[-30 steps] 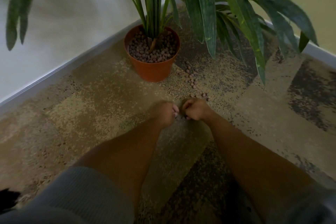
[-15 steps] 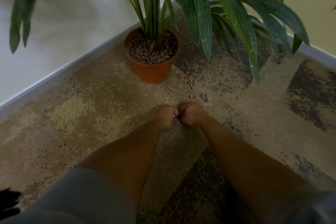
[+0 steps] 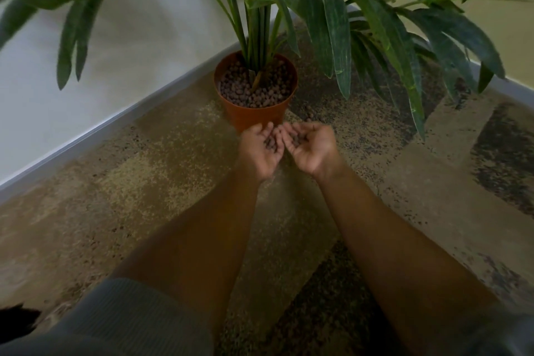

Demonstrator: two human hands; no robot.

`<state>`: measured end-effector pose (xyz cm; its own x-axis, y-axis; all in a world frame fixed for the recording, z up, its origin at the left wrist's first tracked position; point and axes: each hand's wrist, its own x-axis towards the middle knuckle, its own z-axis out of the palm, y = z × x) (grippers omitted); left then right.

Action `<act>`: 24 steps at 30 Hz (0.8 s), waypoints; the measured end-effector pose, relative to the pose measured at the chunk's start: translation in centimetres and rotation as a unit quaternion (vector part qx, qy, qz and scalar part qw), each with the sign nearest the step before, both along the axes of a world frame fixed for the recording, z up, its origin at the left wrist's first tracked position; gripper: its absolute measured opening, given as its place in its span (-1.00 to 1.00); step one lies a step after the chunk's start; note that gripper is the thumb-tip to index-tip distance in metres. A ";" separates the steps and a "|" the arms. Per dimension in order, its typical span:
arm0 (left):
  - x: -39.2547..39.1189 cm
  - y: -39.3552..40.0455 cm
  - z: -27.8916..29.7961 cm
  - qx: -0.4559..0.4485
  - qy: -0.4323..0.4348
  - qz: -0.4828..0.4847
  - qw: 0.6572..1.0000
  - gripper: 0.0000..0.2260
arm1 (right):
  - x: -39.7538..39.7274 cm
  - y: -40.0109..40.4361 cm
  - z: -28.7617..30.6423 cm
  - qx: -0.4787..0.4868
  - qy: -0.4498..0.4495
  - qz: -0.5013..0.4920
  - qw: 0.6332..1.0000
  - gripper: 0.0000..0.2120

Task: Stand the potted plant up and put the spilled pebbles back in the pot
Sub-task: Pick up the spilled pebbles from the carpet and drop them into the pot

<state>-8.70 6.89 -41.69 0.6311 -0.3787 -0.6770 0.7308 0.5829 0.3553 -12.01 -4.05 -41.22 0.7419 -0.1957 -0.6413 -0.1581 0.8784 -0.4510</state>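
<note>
Mottled brown carpet (image 3: 161, 182) fills a room corner where a white wall (image 3: 130, 46) and a pale yellow wall (image 3: 517, 37) meet above a grey skirting board (image 3: 95, 136). An orange pot (image 3: 254, 115) stands upright on the carpet near the corner, at about 12 o'clock from the person's hands, its green plant (image 3: 326, 29) spreading long leaves overhead and to 2 o'clock. Brown pebbles (image 3: 254, 89) fill the pot to just under the rim around the stems. Both hands are raised palm-up just in front of the pot, side by side and close together. The left hand (image 3: 261, 149) is cupped, fingers loosely curved, with a small heap of pebbles lying in the palm. The right hand (image 3: 310, 146) is cupped likewise and carries more dark pebbles near its fingers. A few loose pebbles (image 3: 310, 118) lie on the carpet at about 1 o'clock from the hands, just beside the pot's base. Grey ribbed sleeves (image 3: 135, 324) show at the lower edge.
</note>
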 end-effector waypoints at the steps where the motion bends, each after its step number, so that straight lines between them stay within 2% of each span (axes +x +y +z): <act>1: 0.6 -0.4 1.1 -0.006 -0.004 0.014 1.000 -0.74 | 0.7 0.3 0.9 0.003 -0.006 -0.016 1.000 -0.74; 3: 1.7 -1.0 3.1 0.001 -0.020 0.033 0.999 -0.74 | 1.8 0.8 3.0 0.000 -0.017 -0.045 0.999 -0.72; 7: 3.3 -1.6 6.6 -0.006 -0.027 0.096 0.995 -0.67 | 4.1 1.6 5.8 0.023 -0.070 -0.085 0.994 -0.53; 10: 3.7 -1.1 8.4 -0.030 -0.045 0.123 0.991 -0.63 | 5.4 2.2 6.8 0.024 -0.077 -0.108 0.991 -0.69; 12: 4.1 -0.9 8.6 -0.027 -0.071 0.134 0.988 -0.63 | 5.6 2.5 7.3 0.014 -0.083 -0.094 0.992 -0.73; 16: 4.8 -0.6 8.4 -0.040 -0.095 0.125 0.987 -0.56 | 5.8 2.8 7.3 -0.006 -0.123 -0.036 0.992 -0.53; 24: 4.7 -0.8 8.6 -0.041 -0.074 0.112 0.990 -0.57 | 4.8 1.4 6.2 -0.050 -0.045 -0.049 0.997 -0.51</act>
<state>-3.96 6.08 -33.13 0.7958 -0.2682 -0.5430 0.5234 0.7555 0.3940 -7.20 -2.67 -34.99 0.7690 -0.3299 -0.5475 -0.0287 0.8378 -0.5452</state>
